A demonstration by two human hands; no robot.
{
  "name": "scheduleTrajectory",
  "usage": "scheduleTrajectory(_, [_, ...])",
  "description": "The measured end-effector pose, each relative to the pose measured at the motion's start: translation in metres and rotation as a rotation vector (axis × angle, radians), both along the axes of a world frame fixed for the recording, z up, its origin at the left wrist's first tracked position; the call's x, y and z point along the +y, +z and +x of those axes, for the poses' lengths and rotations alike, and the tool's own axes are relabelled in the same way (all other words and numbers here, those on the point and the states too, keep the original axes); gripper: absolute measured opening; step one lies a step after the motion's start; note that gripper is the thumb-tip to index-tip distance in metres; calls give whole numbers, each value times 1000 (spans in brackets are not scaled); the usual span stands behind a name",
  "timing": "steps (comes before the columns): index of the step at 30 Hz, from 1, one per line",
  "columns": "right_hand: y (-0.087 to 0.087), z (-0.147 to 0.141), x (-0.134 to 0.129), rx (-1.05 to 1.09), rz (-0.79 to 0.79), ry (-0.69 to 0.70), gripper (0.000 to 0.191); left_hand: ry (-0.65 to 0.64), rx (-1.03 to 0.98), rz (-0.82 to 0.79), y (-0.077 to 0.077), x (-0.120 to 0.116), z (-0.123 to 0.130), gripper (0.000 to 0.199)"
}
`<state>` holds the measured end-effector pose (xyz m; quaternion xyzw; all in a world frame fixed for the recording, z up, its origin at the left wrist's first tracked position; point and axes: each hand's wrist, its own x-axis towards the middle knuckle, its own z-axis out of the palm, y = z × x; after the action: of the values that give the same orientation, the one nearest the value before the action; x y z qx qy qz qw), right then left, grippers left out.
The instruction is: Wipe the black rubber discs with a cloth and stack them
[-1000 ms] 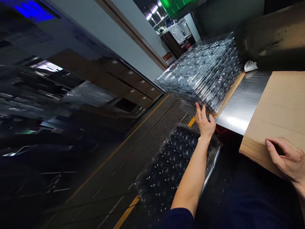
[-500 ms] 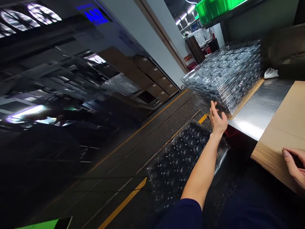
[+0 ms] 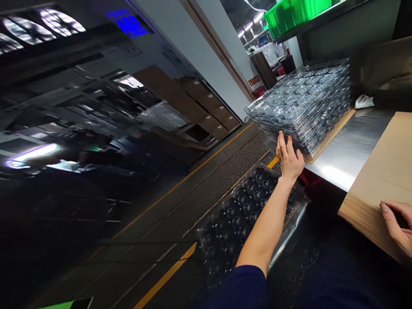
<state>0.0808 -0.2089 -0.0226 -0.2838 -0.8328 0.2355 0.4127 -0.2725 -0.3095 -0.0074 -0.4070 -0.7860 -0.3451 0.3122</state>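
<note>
A stack of clear plastic blister trays (image 3: pixel 305 103) rests on a brown board at the left end of a steel table (image 3: pixel 350 146). My left hand (image 3: pixel 289 157) reaches out with fingers apart and touches the near corner of that stack. My right hand (image 3: pixel 397 225) rests on the front edge of a stack of cardboard sheets (image 3: pixel 383 180) at the right, fingers curled over it. Below my left forearm lies a tray of dark round cells (image 3: pixel 247 214) wrapped in clear plastic.
A white cloth (image 3: pixel 363 101) lies at the back of the table. Green bins (image 3: pixel 296 13) sit on a shelf above. Brown cartons (image 3: pixel 206 107) line the wall along a floor with yellow lines (image 3: pixel 167 274).
The view swung to the left and settled. My left hand slid a little farther up onto the corner of the clear tray stack. My right hand stayed on the cardboard.
</note>
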Motion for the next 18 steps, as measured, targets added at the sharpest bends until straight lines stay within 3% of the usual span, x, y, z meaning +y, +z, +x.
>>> scheduleTrajectory(4, [1,-1,-1,-1,-2,4,13,-79,50,-52,1,-2,-7,66])
scheduleTrajectory(10, [-2,0,0,7,12,-16,15,-87,76,20,6,-5,-11,58])
scheduleTrajectory(14, [-3,0,0,-9,2,-28,17,-125,-20,112,16,-5,-14,73])
scheduleTrajectory(18, [-1,-2,0,-5,11,-20,17,-117,-55,77,22,-4,-17,76])
